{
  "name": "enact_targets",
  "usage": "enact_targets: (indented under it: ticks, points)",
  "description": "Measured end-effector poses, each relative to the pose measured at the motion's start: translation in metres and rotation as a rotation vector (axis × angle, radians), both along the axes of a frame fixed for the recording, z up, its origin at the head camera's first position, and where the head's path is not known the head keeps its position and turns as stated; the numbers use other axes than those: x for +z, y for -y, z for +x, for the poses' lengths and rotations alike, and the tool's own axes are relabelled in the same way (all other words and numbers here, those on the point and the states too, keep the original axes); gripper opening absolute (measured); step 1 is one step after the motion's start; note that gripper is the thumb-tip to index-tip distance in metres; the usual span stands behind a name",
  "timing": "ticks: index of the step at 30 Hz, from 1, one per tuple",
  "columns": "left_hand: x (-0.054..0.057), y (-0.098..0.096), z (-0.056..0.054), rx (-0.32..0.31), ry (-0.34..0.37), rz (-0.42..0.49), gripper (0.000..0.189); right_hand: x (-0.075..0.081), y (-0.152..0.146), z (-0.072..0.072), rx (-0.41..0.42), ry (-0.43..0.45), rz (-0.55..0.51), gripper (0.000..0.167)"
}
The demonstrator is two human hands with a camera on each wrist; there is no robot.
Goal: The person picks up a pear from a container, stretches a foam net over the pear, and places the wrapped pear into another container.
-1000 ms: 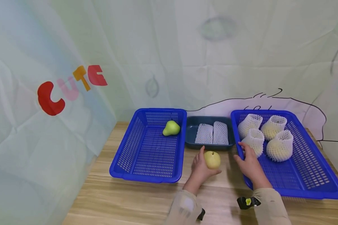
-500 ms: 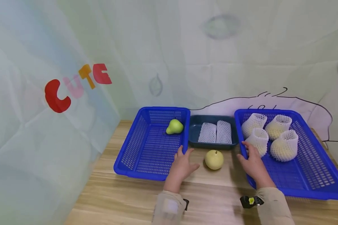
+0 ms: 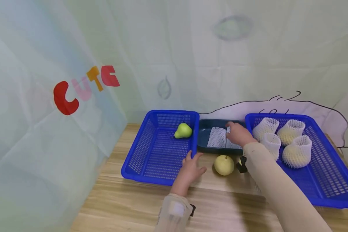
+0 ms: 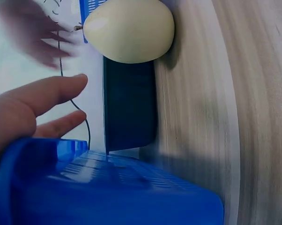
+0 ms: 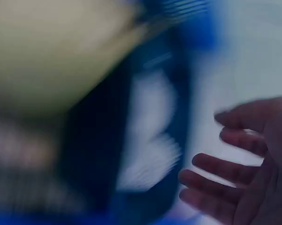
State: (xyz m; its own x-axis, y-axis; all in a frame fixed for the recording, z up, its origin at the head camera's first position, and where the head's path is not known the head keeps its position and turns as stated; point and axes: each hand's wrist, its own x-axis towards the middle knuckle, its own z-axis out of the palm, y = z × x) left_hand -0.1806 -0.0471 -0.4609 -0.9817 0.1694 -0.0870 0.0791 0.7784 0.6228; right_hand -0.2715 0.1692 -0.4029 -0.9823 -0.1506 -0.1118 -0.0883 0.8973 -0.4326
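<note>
A round yellow pear (image 3: 224, 165) with a short stem stands on the table between the hands. My left hand (image 3: 189, 170) has its fingers spread at the right rim of the left blue basket (image 3: 127, 164). My right hand (image 3: 238, 134) reaches over the dark green tray (image 3: 203, 134), overlapping one of two white foam net sleeves in the head view. The left foam sleeve (image 3: 217, 137) lies flat in the tray. In the blurred right wrist view, my right hand (image 5: 239, 168) shows loosely bent fingers with nothing between them.
A green pear (image 3: 183, 130) lies in the left basket. The right blue basket (image 3: 333, 204) holds several pears in foam sleeves, including one sleeved pear (image 3: 297, 153) at its front. A printed cloth (image 3: 191, 64) hangs behind the table (image 3: 127, 206).
My left hand has let go of the yellow pear and moved left to the basket rim. My right hand has left the right basket's edge and moved up and left over the tray.
</note>
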Motion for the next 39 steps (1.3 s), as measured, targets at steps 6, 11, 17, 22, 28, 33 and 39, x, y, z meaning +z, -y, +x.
enact_targets:
  ticks: [6, 11, 17, 22, 28, 33, 39]
  points:
    - [-0.002, 0.0, -0.001, -0.017, 0.055, 0.061, 0.053, -0.044, -0.004, -0.017, 0.039, 0.01, 0.278, 0.056]
    - [0.0, 0.002, 0.0, -0.008, 0.03, 0.078, 0.052, -0.061, -0.004, -0.02, 0.039, -0.031, 0.268, 0.063]
    - [0.0, 0.001, 0.002, -0.021, 0.033, 0.084, 0.052, -0.056, -0.005, -0.016, 0.001, -0.113, 0.238, 0.05]
    - [0.0, 0.003, 0.002, -0.007, 0.038, 0.105, 0.051, -0.03, -0.009, -0.014, -0.088, -0.14, 0.025, 0.037]
    - [0.0, 0.005, 0.0, 0.038, 0.065, 0.169, 0.061, -0.004, -0.016, 0.008, -0.141, -0.157, -0.398, 0.038]
    - [0.002, 0.006, -0.003, 0.096, 0.017, 0.176, 0.077, 0.0, -0.02, 0.038, -0.145, -0.168, -0.423, 0.064]
    - [0.013, -0.004, 0.001, 0.123, -0.249, 0.208, 0.063, -0.005, -0.02, 0.066, -0.153, -0.29, -0.451, 0.041]
